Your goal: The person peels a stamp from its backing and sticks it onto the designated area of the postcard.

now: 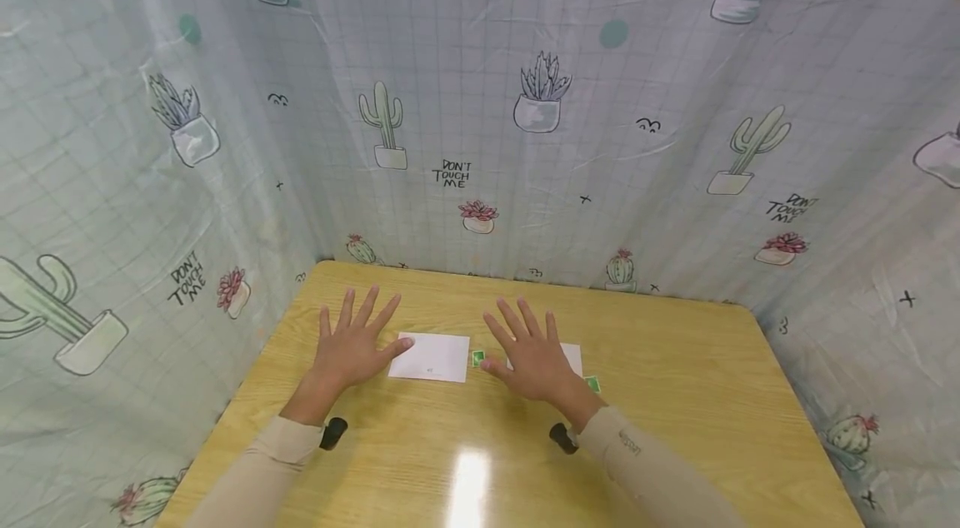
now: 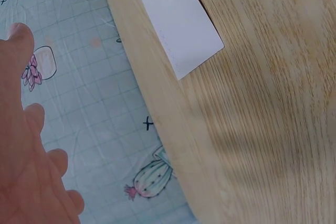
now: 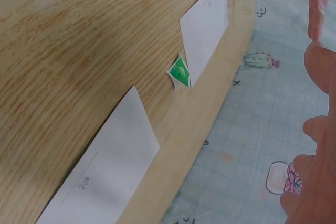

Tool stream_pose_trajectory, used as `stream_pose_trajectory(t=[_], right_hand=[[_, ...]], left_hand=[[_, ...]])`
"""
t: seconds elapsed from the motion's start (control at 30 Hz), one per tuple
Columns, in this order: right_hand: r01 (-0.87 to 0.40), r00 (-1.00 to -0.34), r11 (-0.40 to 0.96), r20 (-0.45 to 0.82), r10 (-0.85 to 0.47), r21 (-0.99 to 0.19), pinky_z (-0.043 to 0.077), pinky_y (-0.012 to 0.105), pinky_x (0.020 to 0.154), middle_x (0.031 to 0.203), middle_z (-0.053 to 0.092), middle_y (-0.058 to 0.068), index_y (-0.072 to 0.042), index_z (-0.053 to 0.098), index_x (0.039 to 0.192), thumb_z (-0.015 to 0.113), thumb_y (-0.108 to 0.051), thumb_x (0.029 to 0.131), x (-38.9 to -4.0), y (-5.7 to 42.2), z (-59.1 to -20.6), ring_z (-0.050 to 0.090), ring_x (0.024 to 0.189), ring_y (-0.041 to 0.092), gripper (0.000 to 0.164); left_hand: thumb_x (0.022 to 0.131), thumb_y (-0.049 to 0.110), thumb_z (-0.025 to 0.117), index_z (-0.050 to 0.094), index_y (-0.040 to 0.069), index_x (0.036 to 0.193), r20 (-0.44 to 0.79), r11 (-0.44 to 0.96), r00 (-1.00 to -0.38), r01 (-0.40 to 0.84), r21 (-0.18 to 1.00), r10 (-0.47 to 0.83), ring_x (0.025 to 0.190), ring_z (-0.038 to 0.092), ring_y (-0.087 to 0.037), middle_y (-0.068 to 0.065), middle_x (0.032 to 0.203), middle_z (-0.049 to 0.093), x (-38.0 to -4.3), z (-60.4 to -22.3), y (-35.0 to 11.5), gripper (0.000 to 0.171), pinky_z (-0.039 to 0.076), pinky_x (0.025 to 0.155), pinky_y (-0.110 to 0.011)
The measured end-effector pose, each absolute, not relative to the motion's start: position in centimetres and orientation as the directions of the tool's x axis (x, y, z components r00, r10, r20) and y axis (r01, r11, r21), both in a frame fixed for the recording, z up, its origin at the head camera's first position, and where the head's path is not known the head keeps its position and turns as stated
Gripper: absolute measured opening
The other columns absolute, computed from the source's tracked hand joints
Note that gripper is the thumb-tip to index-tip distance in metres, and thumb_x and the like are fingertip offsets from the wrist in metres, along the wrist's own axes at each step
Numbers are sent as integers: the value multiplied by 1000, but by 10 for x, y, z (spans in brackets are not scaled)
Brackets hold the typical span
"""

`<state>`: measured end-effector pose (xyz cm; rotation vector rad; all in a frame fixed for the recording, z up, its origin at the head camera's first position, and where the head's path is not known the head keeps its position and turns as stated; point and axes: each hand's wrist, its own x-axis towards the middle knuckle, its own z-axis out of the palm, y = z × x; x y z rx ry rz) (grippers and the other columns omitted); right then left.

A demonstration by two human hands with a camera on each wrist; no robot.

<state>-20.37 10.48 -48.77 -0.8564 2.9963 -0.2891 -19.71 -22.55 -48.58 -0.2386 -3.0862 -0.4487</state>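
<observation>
Over the left part of the table, my left hand point(image 1: 352, 353) is held palm down with its fingers spread, holding nothing. Its thumb tip overlaps the near-left white envelope point(image 1: 437, 358), which lies flat with small print near one edge. My right hand point(image 1: 537, 361), also spread and free of any object, covers much of a second white envelope point(image 1: 573, 356). A small green stamp point(image 1: 478, 359) with a white border lies between the two envelopes, close to the right thumb. Beside the second envelope's right edge is another green stamp point(image 1: 592, 384), partly hidden by the right wrist.
The light wooden table point(image 1: 675, 411) has a bright glare patch near its front. A hanging curtain point(image 1: 480, 112) printed with cacti stands along the back and both sides. Dark wrist-worn devices sit beneath both cuffs.
</observation>
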Motion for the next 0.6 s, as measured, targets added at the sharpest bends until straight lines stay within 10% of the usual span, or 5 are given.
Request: stream_pose_trajectory(t=[0.6], right_hand=[[-519, -851, 840, 2, -526, -160, 11, 76, 125, 178, 11, 0, -28, 21, 168, 43, -65, 105, -205, 100, -502, 7, 165, 35, 77]], left_hand=[[98, 70, 54, 25, 32, 167, 44, 942, -985, 174, 289, 168, 162, -2, -49, -11, 177, 11, -196, -494, -222, 85, -3, 119, -82]])
